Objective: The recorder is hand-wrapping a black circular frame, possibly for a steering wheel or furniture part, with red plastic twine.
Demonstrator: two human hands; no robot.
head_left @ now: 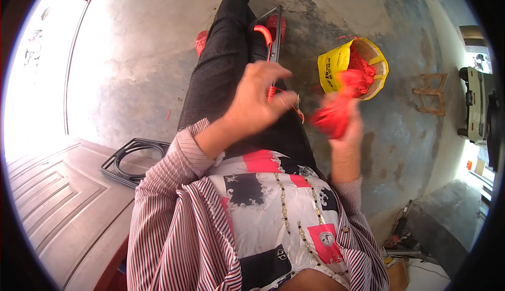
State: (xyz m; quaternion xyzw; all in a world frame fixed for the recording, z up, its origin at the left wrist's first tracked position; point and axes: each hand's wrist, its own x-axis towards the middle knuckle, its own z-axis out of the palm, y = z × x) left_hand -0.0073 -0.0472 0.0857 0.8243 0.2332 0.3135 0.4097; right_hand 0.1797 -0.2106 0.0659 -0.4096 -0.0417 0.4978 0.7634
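Observation:
My left hand [258, 99] is above my thighs, its thumb and fingers curved apart with nothing visible between them. My right hand [347, 128] grips a loose red bundle [334, 116], smeared by motion, so I cannot tell whether it is cord or plastic strips. Just beyond it a yellow bucket-shaped container [333, 67] holds a heap of similar red material [360, 64]. Partly hidden behind my left hand, a dark metal frame [276, 33] with a curved red tube [264, 32] lies along my legs. Red winding [271, 92] is wrapped on it beside my fingertips.
At the left a black frame with a coiled black tube [138, 159] lies by a panelled door-like board [58, 186]. A small wooden stool [432, 94] stands on the concrete floor at the right. My crossed legs [213, 70] stretch ahead; red shoes [201, 42] lie near them.

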